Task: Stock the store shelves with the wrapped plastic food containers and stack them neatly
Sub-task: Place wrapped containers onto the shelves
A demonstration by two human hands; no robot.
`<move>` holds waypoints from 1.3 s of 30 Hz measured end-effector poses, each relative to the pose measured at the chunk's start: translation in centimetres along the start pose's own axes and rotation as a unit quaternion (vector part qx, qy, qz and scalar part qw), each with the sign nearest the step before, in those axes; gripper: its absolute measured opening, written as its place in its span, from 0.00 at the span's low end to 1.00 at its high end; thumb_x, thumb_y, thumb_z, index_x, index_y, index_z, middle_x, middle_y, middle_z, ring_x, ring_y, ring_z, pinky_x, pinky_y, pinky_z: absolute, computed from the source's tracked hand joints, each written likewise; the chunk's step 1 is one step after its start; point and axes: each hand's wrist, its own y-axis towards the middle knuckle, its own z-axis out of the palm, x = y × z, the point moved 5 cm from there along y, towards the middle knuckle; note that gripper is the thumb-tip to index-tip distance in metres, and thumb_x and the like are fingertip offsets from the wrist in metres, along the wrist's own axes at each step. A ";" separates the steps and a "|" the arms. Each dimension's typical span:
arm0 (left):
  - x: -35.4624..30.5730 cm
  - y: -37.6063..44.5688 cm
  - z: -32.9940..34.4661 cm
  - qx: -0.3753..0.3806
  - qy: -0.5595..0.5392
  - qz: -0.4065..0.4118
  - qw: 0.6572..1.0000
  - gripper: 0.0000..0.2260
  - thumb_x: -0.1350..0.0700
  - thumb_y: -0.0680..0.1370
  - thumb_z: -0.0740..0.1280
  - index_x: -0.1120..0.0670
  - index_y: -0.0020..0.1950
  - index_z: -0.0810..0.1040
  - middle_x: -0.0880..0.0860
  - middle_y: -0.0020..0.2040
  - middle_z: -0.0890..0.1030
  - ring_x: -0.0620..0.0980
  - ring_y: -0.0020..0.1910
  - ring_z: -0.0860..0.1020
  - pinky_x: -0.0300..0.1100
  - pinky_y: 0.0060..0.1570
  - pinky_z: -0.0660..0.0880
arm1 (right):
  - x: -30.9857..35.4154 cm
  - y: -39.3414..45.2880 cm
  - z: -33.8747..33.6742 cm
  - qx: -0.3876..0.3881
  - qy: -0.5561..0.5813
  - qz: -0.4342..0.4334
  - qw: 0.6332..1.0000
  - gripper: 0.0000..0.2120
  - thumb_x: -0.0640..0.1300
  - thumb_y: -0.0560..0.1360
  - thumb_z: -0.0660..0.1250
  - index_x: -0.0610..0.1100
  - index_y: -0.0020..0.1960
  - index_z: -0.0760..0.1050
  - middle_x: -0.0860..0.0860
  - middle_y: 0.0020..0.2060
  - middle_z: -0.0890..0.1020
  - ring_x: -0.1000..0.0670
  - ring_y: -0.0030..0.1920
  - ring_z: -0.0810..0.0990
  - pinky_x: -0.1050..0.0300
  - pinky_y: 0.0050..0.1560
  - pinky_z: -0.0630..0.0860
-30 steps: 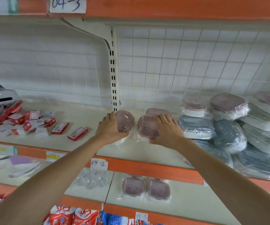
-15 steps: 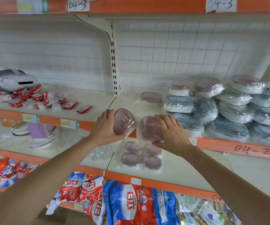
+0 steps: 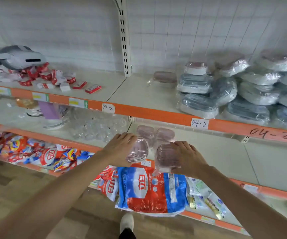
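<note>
My left hand (image 3: 120, 149) grips a wrapped pink container (image 3: 138, 151) by its left side. My right hand (image 3: 186, 156) grips a second wrapped pink container (image 3: 165, 156) by its right side. Both are held at the front edge of the middle shelf (image 3: 225, 163), just in front of two pink containers (image 3: 155, 134) lying side by side on it. One more pink container (image 3: 164, 78) sits alone on the upper shelf (image 3: 139, 95), beside a heap of wrapped grey and pink containers (image 3: 239, 90).
Clear glassware (image 3: 94, 126) and stacked plates (image 3: 35, 111) fill the middle shelf's left part. Red and white small boxes (image 3: 53, 80) and a white headset (image 3: 16, 56) lie on the upper shelf's left. Detergent bags (image 3: 149, 188) sit on the bottom shelf. An upright post (image 3: 124, 40) divides the bays.
Both hands carried the two pink containers down from the upper shelf to the front of the middle shelf. The view tilted downward with them.
</note>
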 end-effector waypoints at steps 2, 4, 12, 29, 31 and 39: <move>-0.7 0.4 1.6 0.016 -0.011 -0.006 1.000 0.42 0.40 0.68 0.70 0.56 0.73 0.56 0.54 0.70 0.62 0.53 0.68 0.62 0.46 0.66 0.62 | -0.4 -0.4 2.0 0.035 0.008 0.008 0.999 0.45 0.63 0.69 0.67 0.44 0.76 0.50 0.49 0.71 0.60 0.47 0.71 0.59 0.55 0.70 0.57; -1.2 0.8 2.9 0.028 -0.026 -0.020 0.999 0.42 0.42 0.67 0.72 0.56 0.73 0.57 0.55 0.70 0.61 0.54 0.68 0.62 0.46 0.65 0.62 | -0.9 -0.6 3.7 0.056 0.022 0.019 0.998 0.46 0.63 0.69 0.67 0.44 0.76 0.50 0.48 0.71 0.60 0.47 0.71 0.59 0.55 0.70 0.58; -3.9 2.9 9.1 0.085 -0.017 0.006 0.996 0.39 0.44 0.66 0.72 0.55 0.71 0.61 0.56 0.63 0.64 0.53 0.63 0.64 0.45 0.60 0.64 | -2.7 -0.7 10.0 0.107 0.069 0.075 0.989 0.46 0.64 0.69 0.66 0.42 0.76 0.51 0.47 0.70 0.62 0.46 0.69 0.61 0.53 0.68 0.60; 3.0 16.5 18.8 -0.013 -0.095 -0.061 0.994 0.34 0.46 0.70 0.72 0.52 0.72 0.64 0.50 0.70 0.67 0.53 0.69 0.64 0.47 0.66 0.59 | -8.1 12.0 19.1 -0.045 0.119 0.183 0.975 0.38 0.58 0.66 0.72 0.43 0.68 0.63 0.47 0.67 0.66 0.45 0.67 0.62 0.51 0.65 0.60; 4.5 19.0 19.6 -0.033 -0.091 -0.070 0.993 0.34 0.46 0.70 0.72 0.49 0.73 0.63 0.48 0.71 0.67 0.53 0.69 0.62 0.50 0.67 0.61 | -9.3 14.6 19.9 -0.069 0.114 0.187 0.973 0.38 0.58 0.66 0.72 0.43 0.68 0.62 0.47 0.68 0.65 0.45 0.68 0.61 0.51 0.66 0.60; 8.5 27.3 22.3 -0.067 -0.167 -0.067 0.981 0.31 0.52 0.74 0.71 0.51 0.74 0.64 0.50 0.74 0.64 0.53 0.72 0.61 0.45 0.70 0.56 | -12.9 22.9 21.5 -0.130 0.093 0.186 0.969 0.40 0.59 0.67 0.71 0.45 0.72 0.58 0.50 0.71 0.62 0.48 0.72 0.57 0.53 0.72 0.54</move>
